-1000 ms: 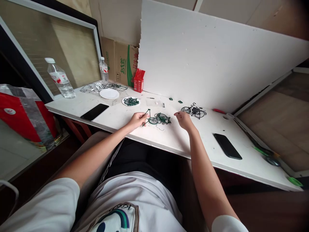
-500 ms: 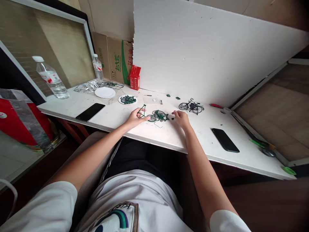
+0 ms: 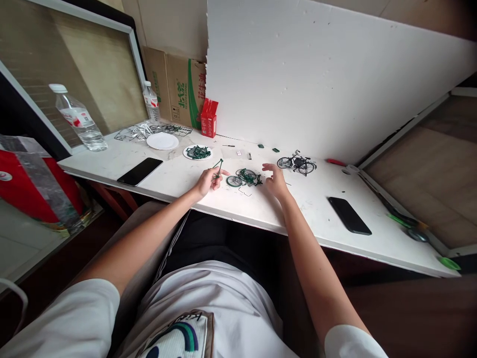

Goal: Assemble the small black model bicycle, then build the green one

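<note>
- two bare hands face each other across the counter [image 3: 257, 211], and between them lies the cluster of green bicycle parts [image 3: 249, 176], flat on the white top.
- from where i stand, that cluster stretches sideways: a spoked wheel [image 3: 234, 181] at the left end, a tangle of frame bits at the right.
- the left hand [image 3: 209, 183] pinches a thin green frame piece [image 3: 220, 166], which pokes up from the fingertips and slants a little to the right.
- the right hand [image 3: 274, 180] has its fingers loosely spread, with no piece i can make out in it; something tiny could be hidden.
- neither is clearly nearer: left fingers end just beside the wheel, right ones just beside the tangle. touching or not, i can't tell.
- a thin bent wire [image 3: 245, 193] lies in front of the cluster, then comes a bare strip down to the front edge.
- behind, the plate [image 3: 185, 155] of green parts sits back and left; the black model bicycle [image 3: 297, 163] stands just past the right hand, so that side looks tighter.
- further right, the counter is bare as far as a dark phone [image 3: 349, 215].
</note>
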`<state>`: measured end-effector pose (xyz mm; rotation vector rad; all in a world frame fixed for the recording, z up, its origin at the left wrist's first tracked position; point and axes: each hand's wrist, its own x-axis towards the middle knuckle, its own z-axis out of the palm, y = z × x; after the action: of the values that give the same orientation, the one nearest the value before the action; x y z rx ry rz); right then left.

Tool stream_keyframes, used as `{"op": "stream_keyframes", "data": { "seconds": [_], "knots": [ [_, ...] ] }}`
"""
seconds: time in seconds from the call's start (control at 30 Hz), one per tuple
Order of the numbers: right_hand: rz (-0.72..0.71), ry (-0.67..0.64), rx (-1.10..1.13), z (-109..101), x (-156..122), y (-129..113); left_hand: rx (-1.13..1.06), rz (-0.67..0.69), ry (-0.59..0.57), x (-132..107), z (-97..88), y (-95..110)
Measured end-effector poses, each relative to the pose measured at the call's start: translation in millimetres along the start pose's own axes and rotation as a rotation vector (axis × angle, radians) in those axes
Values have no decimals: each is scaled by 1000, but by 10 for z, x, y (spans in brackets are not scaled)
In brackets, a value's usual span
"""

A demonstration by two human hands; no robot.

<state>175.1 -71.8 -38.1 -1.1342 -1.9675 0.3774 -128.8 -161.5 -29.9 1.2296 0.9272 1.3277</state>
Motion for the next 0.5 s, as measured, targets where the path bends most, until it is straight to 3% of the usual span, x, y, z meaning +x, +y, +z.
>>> {"op": "stream_keyframes", "data": {
  "seconds": [0.23,0.5],
  "knots": [
    [-44,-157,62,-1,-50,-85,128,-73,-1,15,-18,-55],
    [-149,-272,-288,40,-27,-74,182,-63,34,-36,42,-9]
  ]
}}
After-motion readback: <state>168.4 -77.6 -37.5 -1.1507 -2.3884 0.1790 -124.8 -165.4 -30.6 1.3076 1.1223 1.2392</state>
